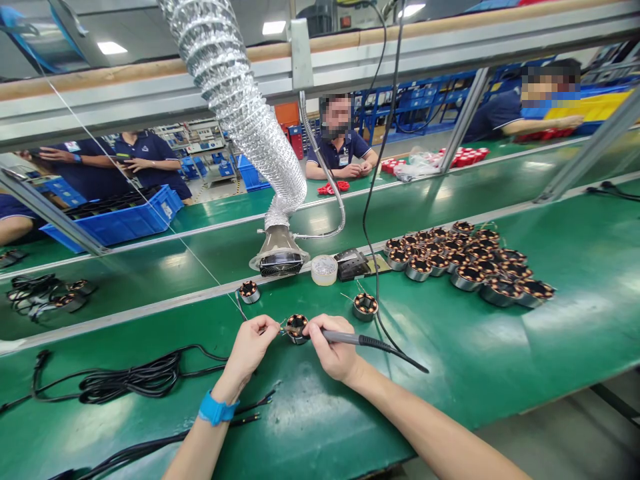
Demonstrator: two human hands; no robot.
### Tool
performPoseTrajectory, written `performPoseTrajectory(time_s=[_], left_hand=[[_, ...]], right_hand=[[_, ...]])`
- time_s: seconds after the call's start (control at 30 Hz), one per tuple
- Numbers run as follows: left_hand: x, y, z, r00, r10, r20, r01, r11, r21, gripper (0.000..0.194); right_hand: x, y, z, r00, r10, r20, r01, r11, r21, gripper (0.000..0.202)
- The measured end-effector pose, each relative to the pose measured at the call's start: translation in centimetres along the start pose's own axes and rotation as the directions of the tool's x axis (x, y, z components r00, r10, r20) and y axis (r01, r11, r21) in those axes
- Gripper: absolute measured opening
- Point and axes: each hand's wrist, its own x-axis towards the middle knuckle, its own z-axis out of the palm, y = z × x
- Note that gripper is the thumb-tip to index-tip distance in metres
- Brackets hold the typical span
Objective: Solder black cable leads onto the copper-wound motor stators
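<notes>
My right hand (333,347) grips a soldering iron (345,338) by its grey handle. The iron's tip end points left, over a motor stator (297,328) with copper windings that stands on the green bench. On the stator's left side, my left hand (255,343), with a blue wristband (217,408), pinches a thin wire (282,329) close to its rim. The exact joint between wire, tip and stator is too small to make out. Two single stators stand near, one behind my left hand (249,291) and one behind my right hand (365,307).
Several stators (467,277) stand grouped at the right. A fume duct (280,250), a tape roll (325,270) and a black box (353,264) line the back edge. Black cables (135,377) lie at left. The iron's cord (373,233) hangs from above. People sit or stand beyond.
</notes>
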Motion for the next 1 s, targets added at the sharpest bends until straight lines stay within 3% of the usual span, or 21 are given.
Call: performPoseTrajectory(time_s=[0.23, 0.57, 1.0], left_hand=[[-0.05, -0.05, -0.06, 0.999, 0.017, -0.028, -0.017, 1.000, 0.026, 0.024], [-0.09, -0.28, 0.06, 0.999, 0.034, -0.023, -0.034, 0.999, 0.014, 0.023], [0.03, -0.54, -0.01, 0.999, 0.038, -0.023, -0.037, 0.999, 0.014, 0.023]], right_hand=[[0.03, 0.06, -0.07, 0.998, 0.068, -0.006, -0.067, 0.996, 0.062, 0.027], [-0.32, 0.68, 0.27, 0.960, 0.270, -0.078, -0.247, 0.943, 0.223, 0.028], [-0.44, 0.89, 0.33, 0.963, 0.257, -0.076, -0.237, 0.948, 0.214, 0.029]])
